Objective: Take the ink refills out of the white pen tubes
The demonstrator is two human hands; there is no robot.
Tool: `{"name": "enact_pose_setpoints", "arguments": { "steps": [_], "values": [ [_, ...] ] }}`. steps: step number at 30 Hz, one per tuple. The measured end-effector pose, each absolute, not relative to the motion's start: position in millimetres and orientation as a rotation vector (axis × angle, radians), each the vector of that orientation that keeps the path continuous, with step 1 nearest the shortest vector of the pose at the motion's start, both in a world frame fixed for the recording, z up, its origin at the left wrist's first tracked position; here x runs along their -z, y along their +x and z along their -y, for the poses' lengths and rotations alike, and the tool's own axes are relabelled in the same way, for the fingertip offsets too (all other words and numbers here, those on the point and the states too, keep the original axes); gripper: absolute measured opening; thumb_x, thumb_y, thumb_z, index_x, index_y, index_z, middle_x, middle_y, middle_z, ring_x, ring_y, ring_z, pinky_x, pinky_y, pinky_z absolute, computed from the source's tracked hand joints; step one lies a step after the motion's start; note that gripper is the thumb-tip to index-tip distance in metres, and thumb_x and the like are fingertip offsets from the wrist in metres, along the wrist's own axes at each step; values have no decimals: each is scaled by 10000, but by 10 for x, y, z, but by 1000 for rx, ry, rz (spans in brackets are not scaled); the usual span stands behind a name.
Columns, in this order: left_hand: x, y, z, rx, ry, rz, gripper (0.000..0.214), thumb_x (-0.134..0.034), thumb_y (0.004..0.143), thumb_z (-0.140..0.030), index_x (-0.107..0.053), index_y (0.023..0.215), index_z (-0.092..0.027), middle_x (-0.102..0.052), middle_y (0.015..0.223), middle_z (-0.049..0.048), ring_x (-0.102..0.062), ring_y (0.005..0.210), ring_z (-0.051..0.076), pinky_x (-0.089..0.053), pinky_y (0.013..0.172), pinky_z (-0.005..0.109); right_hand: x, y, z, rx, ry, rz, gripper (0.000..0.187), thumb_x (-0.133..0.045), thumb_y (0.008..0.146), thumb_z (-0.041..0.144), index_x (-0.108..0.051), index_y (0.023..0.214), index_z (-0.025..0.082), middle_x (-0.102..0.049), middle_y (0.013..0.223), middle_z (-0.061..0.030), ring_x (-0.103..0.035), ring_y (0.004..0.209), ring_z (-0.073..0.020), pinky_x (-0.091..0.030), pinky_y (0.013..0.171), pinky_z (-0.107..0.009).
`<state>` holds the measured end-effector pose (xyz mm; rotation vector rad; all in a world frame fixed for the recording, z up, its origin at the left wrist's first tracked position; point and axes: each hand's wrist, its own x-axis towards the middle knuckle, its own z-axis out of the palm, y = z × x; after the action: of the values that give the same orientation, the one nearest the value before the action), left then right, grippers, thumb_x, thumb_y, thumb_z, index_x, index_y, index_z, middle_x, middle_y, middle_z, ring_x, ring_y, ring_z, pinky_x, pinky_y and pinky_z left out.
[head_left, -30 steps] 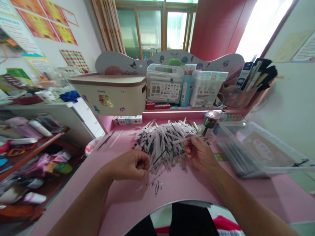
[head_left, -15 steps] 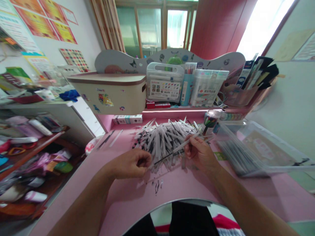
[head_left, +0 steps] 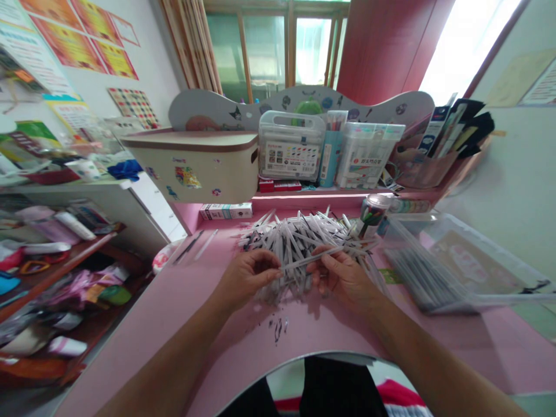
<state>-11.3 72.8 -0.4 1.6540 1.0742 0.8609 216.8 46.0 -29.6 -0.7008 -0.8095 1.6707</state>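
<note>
A heap of white pens with black tips [head_left: 299,243] lies on the pink desk [head_left: 217,324]. Both my hands are over its near edge, holding one white pen [head_left: 310,258] between them. My right hand [head_left: 343,278] grips the pen's barrel with closed fingers. My left hand [head_left: 249,275] pinches the pen's left end. The pen lies almost level, pointing up to the right. A few small black bits [head_left: 278,330] are scattered on the desk just in front of my hands.
A clear plastic bin [head_left: 438,266] holding pens stands at the right. A small jar [head_left: 371,215] stands beyond the heap. Marker cases [head_left: 291,147] and a beige box [head_left: 195,165] sit on the back shelf. Cluttered shelves [head_left: 52,255] stand at the left.
My left hand has moved right to the pen's left end. My right hand has lowered the pen toward level and shifted a little left. The thin black refill is no longer visible.
</note>
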Motion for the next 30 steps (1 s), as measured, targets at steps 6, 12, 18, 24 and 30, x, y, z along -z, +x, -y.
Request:
{"name": "enact_pose_setpoints", "arguments": {
  "steps": [6, 12, 18, 24, 30],
  "values": [
    [55, -10, -695, -923, 1480, -966, 265, -771, 613, -334, -585, 720, -178, -579, 671, -16, -516, 599, 111, -435, 573, 242, 308, 2167, -443, -1769, -661, 802, 281, -771, 778, 324, -631, 972, 176, -756, 790, -50, -670, 547, -138, -509, 437, -202],
    [130, 38, -656, -854, 1482, -958, 284, -774, 611, -344, -548, 637, -174, -511, 563, -41, -440, 508, 90, -349, 488, 222, 326, 2209, -443, -1826, -647, 798, 267, -742, 815, 349, -617, 970, 170, -748, 760, -57, -675, 544, -140, -503, 433, -190],
    [138, 79, -599, -711, 1673, -1015, 267, -729, 659, -365, -570, 576, -168, -470, 520, -39, -404, 529, 103, -316, 509, 236, 338, 2192, -422, -1909, -613, 847, 267, -748, 819, 342, -591, 937, 161, -729, 773, -36, -685, 572, -135, -529, 447, -196],
    [162, 111, -571, -658, 1731, -985, 298, -713, 678, -398, -541, 572, -178, -421, 502, -52, -366, 512, 101, -286, 503, 241, 317, 2151, -397, -1996, -573, 879, 303, -741, 834, 337, -517, 955, 173, -755, 866, -86, -739, 693, -170, -569, 543, -216],
    [86, -68, -691, -841, 1802, -1071, 262, -723, 666, -363, -547, 606, -178, -488, 555, -43, -425, 546, 106, -346, 535, 239, 283, 2199, -412, -1984, -580, 819, 307, -714, 854, 369, -512, 989, 181, -766, 892, -98, -749, 695, -169, -565, 568, -203]
  ]
}}
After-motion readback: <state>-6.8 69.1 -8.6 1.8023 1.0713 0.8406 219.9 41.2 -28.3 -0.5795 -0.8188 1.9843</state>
